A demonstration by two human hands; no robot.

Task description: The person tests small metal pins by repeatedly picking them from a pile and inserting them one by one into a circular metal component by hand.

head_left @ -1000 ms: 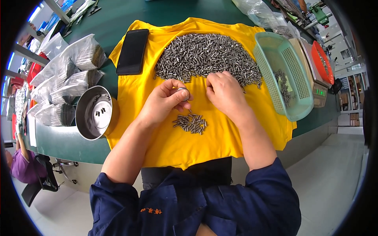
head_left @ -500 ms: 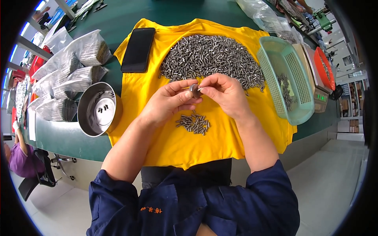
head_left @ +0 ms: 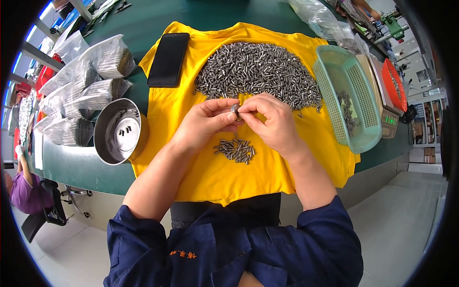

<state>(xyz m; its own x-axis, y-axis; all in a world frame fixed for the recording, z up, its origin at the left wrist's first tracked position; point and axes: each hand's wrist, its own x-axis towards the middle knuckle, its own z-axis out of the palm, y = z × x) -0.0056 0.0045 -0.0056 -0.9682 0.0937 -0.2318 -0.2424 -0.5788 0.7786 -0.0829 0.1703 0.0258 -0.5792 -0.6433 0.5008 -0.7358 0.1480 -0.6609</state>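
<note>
My left hand [head_left: 210,117] grips a small round dark metal piece [head_left: 234,109] between thumb and fingers. Pressed up against that piece, my right hand [head_left: 270,118] has its thumb and forefinger pinched together; whatever lies between them is hidden. Just below my hands, a small heap of short grey metal pins [head_left: 236,150] rests on a yellow cloth [head_left: 191,184]. Beyond my hands spreads a much larger pile of similar pins [head_left: 258,71].
To the left stand a round metal bowl [head_left: 99,138] with several pins inside, a black phone [head_left: 168,60] and bagged parts [head_left: 98,93]. On the right are a green plastic basket [head_left: 370,126] with pins, a scale [head_left: 390,125] and a red tray [head_left: 393,86]. People sit farther off.
My right fingertips have closed in on the round metal piece, which has turned in my left hand. The bright small tip seen between my right fingers earlier is now hidden.
</note>
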